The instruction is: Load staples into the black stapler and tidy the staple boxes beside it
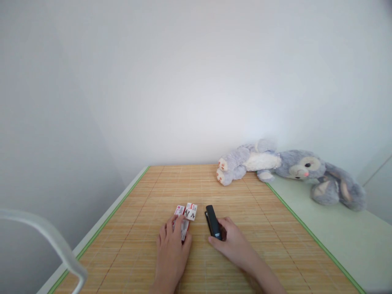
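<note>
My left hand (pixel 172 247) lies over a flat red-and-white box (pixel 184 229), its thumb along the right side and its fingers across the top and left. Part of that box is hidden under the fingers. Touching or overlapping the box's far right end is a small white box (pixel 191 211) with red print and dark pictures on it. To the right, a black stapler (pixel 213 222) is gripped near its closer end by my right hand (pixel 231 244), thumb on the near left and fingers around the right side. The stapler points away from me, slightly left.
A bamboo mat (pixel 190 183) with green edging covers most of the pale table (pixel 346 241). A grey plush rabbit (pixel 263 161) lies along the back right by the wall. In the left foreground, a curved white bar (pixel 55 237) reaches into view.
</note>
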